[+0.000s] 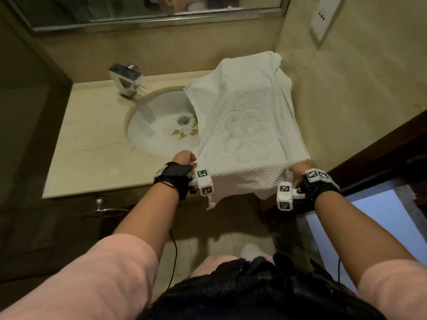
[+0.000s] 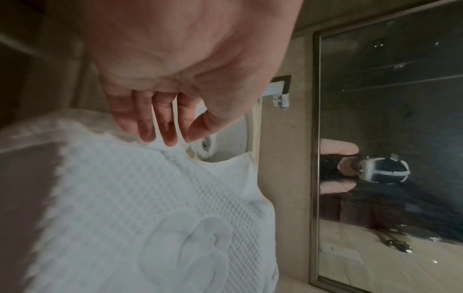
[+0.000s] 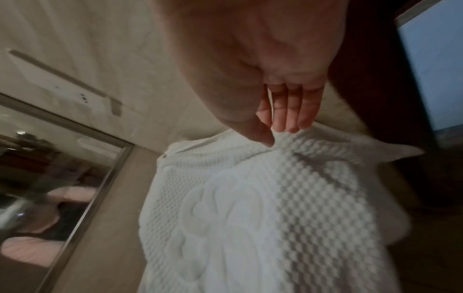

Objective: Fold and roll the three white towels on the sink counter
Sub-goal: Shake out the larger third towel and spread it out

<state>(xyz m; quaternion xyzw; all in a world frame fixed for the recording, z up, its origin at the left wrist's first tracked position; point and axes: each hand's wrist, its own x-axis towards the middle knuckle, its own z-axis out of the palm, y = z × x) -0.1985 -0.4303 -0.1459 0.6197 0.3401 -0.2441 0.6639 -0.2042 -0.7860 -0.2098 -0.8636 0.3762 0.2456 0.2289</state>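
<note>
A white waffle-weave towel [image 1: 247, 135] with a raised flower emblem lies spread over the right part of the sink counter [image 1: 92, 144], its left side covering part of the basin and its near end hanging over the counter's front edge. More white cloth [image 1: 285, 88] shows beneath it along the right side. My left hand [image 1: 184, 158] pinches the towel's left edge near the front; in the left wrist view the fingertips [image 2: 170, 138] and thumb hold the hem of the towel [image 2: 140, 198]. My right hand [image 1: 298, 166] pinches the right edge; thumb and fingertips [image 3: 288, 126] grip a fold of the towel [image 3: 250, 208].
The round white basin [image 1: 159, 125] has a drain and brown flecks. A chrome faucet [image 1: 127, 79] stands at the back left. A mirror [image 1: 143, 12] runs along the back wall. A tiled wall with an outlet [image 1: 323, 17] stands right. A dark door frame [image 1: 381, 146] is close to my right hand.
</note>
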